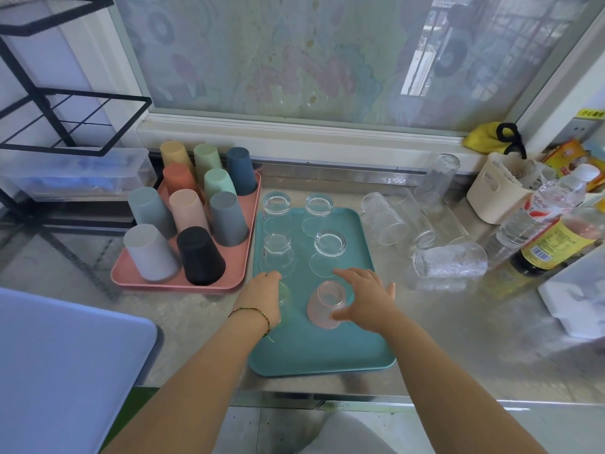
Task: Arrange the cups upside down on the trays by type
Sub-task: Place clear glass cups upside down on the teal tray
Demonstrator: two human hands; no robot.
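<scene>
Sorting by type is evident on the steel counter (425,322). The pink tray (137,278) carries ten plastic cups (226,221), all mouth-down. They are matte, tapered and in mixed muted colours, packed in close rows so that one tray takes the full set. The teal tray (311,355) lies just beside it and holds glassware only. Four clear glasses (329,245) stand inverted on it in two columns, thick bases uppermost.

The front row is in hand. The left hand (263,294) is curled over a green-tinted glass (284,294) in the left column. I judge the glass grasped, though the fingertips are hidden behind the hand. The right hand (366,299) is at the pink glass (325,304), which is frosted, rounded and inverted on the tray. Its fingers are spread and straight and only the thumb lies against the lower wall, so this grip is released, not clenched.

Outstanding: several loose glasses (450,260) with a hammered texture lie on their sides on the counter, right of the teal tray. A tall glass (440,178) stands behind them. Being round-walled, they may roll if nudged. In my judgement the plastic set is complete and the glass set unfinished.
</scene>
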